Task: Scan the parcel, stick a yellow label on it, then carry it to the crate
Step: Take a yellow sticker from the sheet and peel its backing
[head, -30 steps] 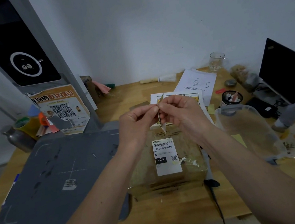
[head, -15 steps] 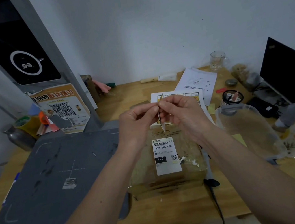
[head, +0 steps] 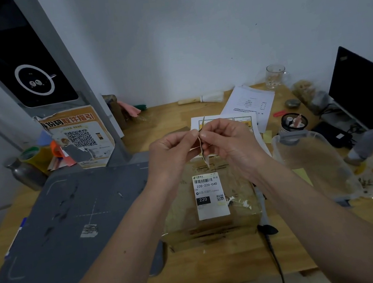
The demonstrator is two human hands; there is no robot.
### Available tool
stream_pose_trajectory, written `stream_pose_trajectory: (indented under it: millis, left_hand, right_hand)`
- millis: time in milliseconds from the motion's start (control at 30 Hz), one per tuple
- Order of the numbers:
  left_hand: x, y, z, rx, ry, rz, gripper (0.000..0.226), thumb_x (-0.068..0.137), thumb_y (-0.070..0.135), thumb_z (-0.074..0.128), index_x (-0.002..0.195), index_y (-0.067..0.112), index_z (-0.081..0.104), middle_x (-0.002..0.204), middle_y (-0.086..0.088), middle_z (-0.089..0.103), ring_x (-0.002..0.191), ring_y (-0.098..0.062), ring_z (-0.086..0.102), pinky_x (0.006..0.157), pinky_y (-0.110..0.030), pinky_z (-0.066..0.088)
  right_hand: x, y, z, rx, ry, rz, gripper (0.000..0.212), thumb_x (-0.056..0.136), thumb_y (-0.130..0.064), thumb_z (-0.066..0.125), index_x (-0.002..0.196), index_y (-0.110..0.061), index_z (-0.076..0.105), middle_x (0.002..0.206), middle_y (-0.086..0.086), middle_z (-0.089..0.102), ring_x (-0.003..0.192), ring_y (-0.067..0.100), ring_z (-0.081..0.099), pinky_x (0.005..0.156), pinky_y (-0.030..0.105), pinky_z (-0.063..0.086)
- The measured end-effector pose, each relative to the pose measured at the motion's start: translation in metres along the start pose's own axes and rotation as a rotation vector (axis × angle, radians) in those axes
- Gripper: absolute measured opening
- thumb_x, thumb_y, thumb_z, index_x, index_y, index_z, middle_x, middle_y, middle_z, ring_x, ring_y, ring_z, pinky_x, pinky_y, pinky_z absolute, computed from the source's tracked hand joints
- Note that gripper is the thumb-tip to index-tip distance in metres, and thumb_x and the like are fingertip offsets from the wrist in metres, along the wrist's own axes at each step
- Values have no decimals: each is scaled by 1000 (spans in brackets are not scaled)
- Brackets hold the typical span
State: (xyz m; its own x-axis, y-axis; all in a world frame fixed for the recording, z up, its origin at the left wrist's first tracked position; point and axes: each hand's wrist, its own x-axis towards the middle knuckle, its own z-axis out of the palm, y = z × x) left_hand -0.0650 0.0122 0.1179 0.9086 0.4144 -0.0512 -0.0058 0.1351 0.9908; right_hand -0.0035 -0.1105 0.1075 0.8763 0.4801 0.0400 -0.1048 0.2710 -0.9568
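Fig.: left hand (head: 172, 151) & right hand (head: 225, 140) both pinch a small label (head: 204, 149) edge-on above the parcel (head: 209, 200), prob. peeling its backing; parcel lies flat on the desk (head: 199, 274), shipping slip (head: 210, 195) up, ready for sticking.

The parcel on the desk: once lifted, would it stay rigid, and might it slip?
The parcel looks boxy with square edges, so probably stiff. Its glossy, wrinkled tape wrap may feel slick. It lies flat, unlikely to roll.

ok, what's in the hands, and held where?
A small label strip, pinched near its upper part between the fingertips of the left hand and right hand, above the parcel.
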Motion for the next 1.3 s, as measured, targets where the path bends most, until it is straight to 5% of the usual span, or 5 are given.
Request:
stream_pose_trajectory:
  millis: [200, 1067, 1300]
  left_hand:
    - [1, -1, -2, -64, -35, -72, 19, 88, 10, 63, 98, -5, 70, 99, -22, 71, 92, -26, 69, 87, -36, 56]
    - [-3, -1, -3, -37, -44, -71, 16, 86, 15, 67, 90, 0, 70, 99, -20, 71, 91, -25, 70, 87, -34, 56]
    - [-5, -6, -2, 228, -32, 109, 2, 79, 10, 74, 77, 10, 75, 80, -8, 74, 78, -17, 68, 78, -27, 57]
  right_hand:
    - [-3, -1, -1, 0, -1, -2, 14, 85, 6, 60, 76, -4, 62, 69, 10, 59, 62, 18, 55, 59, 26, 51]
    - [-3, 4, 0, -37, -23, -19, 14, 85, 8, 59, 78, -5, 60, 70, 10, 59, 62, 19, 56, 60, 27, 51]
    - [-2, 1, 3, 50, 97, 60, 20, 89, -19, 62, 77, -6, 52, 56, 0, 58, 56, 18, 56, 57, 32, 51]
